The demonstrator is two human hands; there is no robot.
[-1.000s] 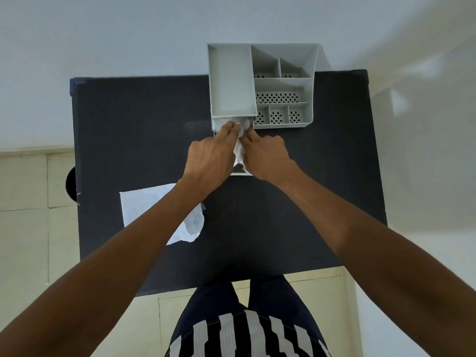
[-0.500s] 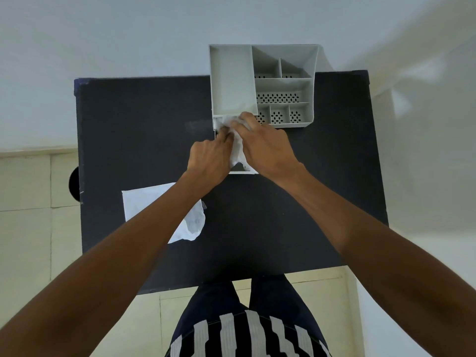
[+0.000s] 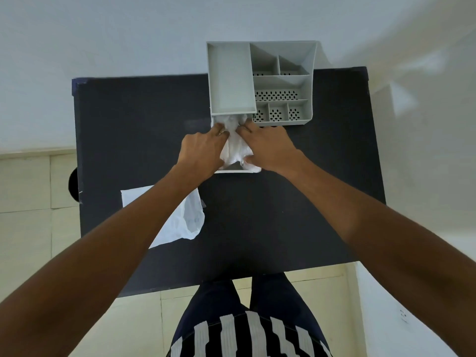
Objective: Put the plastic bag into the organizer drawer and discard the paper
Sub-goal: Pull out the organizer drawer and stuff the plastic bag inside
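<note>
A grey desk organizer [image 3: 231,81] stands at the far edge of the black table. Its drawer [image 3: 233,171] is pulled out toward me. A crumpled white plastic bag [image 3: 235,146] lies in the drawer, bulging above its rim. My left hand [image 3: 202,150] presses on the bag from the left and my right hand [image 3: 268,145] from the right, fingertips of both pushing it toward the drawer's back. A white sheet of paper [image 3: 190,220] lies flat on the table at the near left, partly hidden under my left forearm.
The black table [image 3: 296,207] ends just in front of my legs. The organizer's right half has several small perforated compartments [image 3: 278,95]. A white wall is behind, pale tiled floor at left and right. A dark round object [image 3: 73,186] shows at the table's left edge.
Both hands have shifted on the bag, the right hand sliding back toward me and to the right, the left reaching further forward. More of the bag now sits inside the drawer.
</note>
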